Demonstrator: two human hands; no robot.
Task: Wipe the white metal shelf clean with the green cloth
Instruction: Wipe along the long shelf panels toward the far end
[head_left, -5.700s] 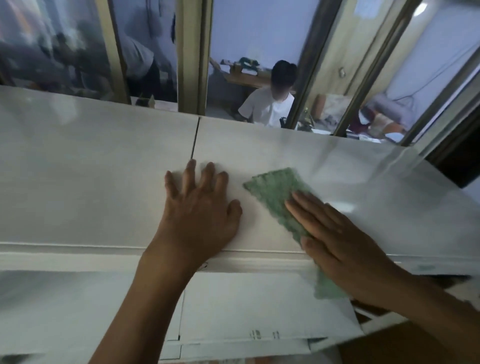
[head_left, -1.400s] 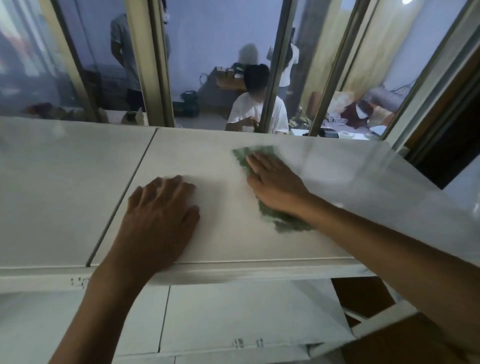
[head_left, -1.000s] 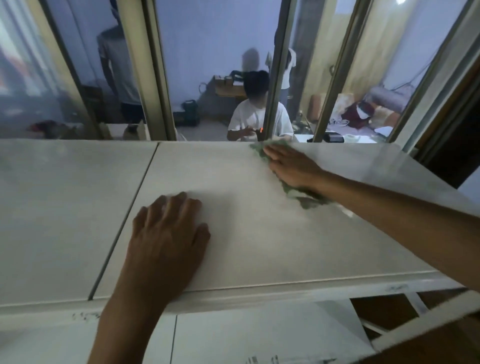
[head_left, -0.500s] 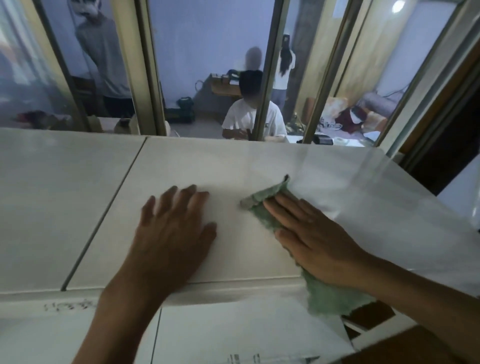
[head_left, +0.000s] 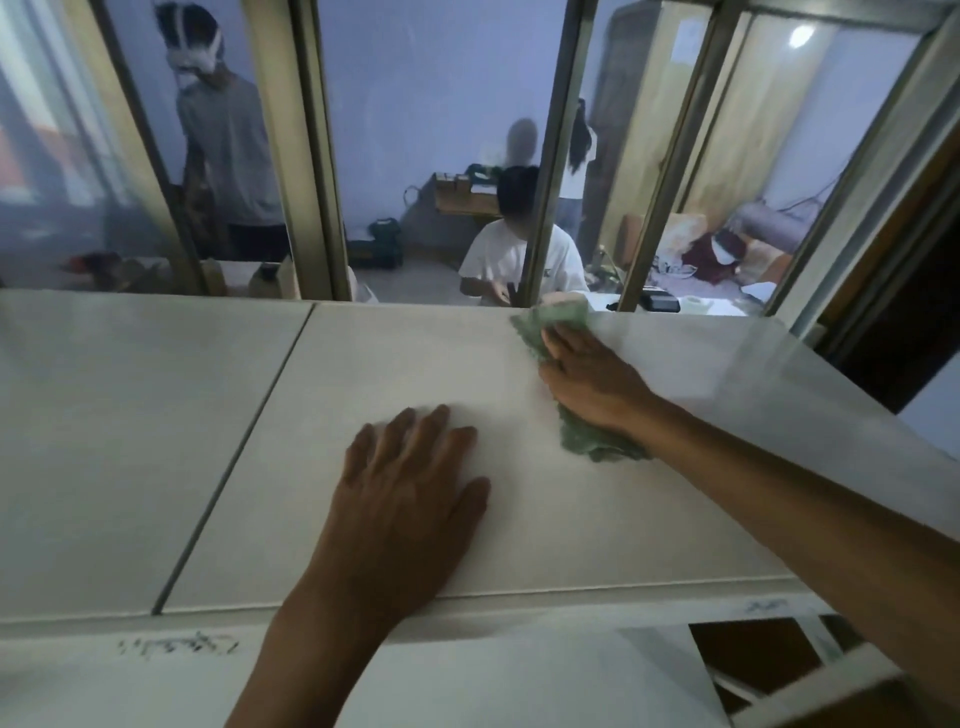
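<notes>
My right hand (head_left: 589, 376) presses flat, fingers straight, on the green cloth (head_left: 582, 436) at the far edge of the white metal shelf (head_left: 519, 519). My left hand (head_left: 410, 499) lies spread beside. I judge the cloth soft, light, easily bunching; a flat palm holds it best.

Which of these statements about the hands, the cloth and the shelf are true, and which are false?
1. The right hand presses the green cloth on the shelf. True.
2. The cloth hangs over the shelf's near edge. False: it lies at the far edge, by the window.
3. The left hand rests flat on the shelf, fingers straight. True.
4. The left hand touches the cloth. False: bare shelf lies between them.
5. A seam runs left of the left hand. True.
</notes>
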